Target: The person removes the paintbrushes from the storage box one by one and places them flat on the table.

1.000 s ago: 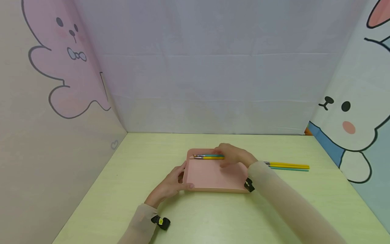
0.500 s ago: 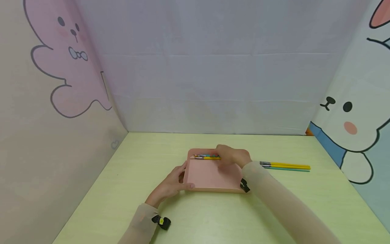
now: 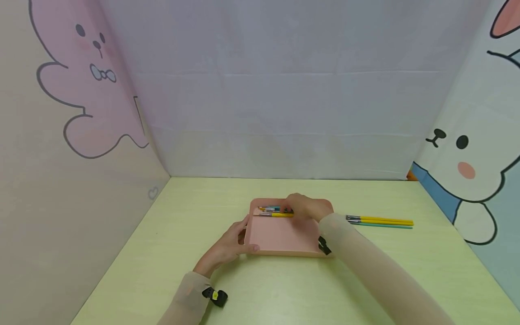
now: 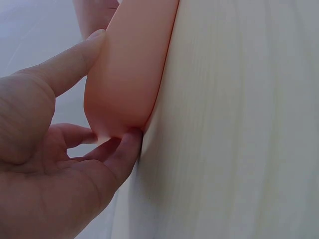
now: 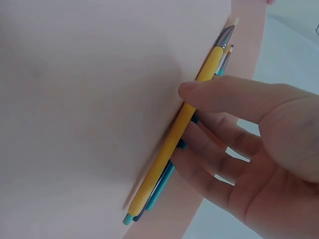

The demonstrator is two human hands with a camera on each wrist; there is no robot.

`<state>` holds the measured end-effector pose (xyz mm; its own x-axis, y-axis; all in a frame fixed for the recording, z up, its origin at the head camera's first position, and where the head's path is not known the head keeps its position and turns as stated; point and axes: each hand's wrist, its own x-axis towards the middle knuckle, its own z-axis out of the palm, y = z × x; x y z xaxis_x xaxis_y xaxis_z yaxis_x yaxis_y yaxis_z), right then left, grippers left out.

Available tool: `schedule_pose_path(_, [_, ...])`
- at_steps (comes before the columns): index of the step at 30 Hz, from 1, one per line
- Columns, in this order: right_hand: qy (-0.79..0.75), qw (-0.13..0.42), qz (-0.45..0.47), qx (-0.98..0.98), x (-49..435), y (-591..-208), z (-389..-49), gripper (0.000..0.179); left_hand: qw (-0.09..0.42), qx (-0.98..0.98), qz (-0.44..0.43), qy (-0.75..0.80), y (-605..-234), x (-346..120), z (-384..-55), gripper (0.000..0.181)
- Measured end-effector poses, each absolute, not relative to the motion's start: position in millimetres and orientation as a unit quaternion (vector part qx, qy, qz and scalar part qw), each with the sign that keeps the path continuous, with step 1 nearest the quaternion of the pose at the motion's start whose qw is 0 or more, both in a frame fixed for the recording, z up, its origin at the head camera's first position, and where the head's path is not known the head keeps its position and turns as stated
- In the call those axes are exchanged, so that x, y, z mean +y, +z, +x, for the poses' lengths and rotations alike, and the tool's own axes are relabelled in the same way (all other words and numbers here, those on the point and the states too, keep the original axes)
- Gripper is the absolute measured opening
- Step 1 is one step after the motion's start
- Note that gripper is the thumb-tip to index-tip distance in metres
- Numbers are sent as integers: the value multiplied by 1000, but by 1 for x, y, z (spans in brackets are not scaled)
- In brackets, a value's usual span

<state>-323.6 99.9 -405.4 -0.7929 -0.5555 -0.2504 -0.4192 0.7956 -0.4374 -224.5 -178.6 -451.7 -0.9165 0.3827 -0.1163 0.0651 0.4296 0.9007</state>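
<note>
Head cam: pink tray (image 3: 268, 235) is set on the surface (image 3: 264, 289), its near-left corner held by the left hand (image 3: 226, 243); yellow brush (image 3: 282, 215) is gripped by the right hand (image 3: 306, 208) inside it, nr the far side. L wrist: tray corner is pinched btwn thumb & fingers; prob light, smooth plastic, easily shoved if not steadied. R wrist: brush handle is pinched abt mid-length; prob light, stiff, bit slick, so best held there, delicate bristles left untouched. Teal brushes (image 5: 160, 186) are seen right by it.
</note>
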Motion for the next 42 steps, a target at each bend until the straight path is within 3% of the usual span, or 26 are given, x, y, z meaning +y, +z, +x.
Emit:
schedule_pose_path(6, [-164, 166, -271, 934, 98, -405, -323, 44, 152, 832, 137, 516, -453, -178, -226, 108])
schedule_pose_path(19, [-180, 158, -277, 931, 106, -414, -329, 50, 151, 832, 138, 515, -454, -177, -225, 110])
schedule_pose_path(31, [-242, 113, -363, 893, 131, -390, -327, 41, 149, 829, 153, 517, -453, -178, -226, 107])
schedule_pose_path(42, [-247, 69, -368, 894, 170, -378, -320, 39, 151, 829, 149, 518, -454, -177, -227, 108])
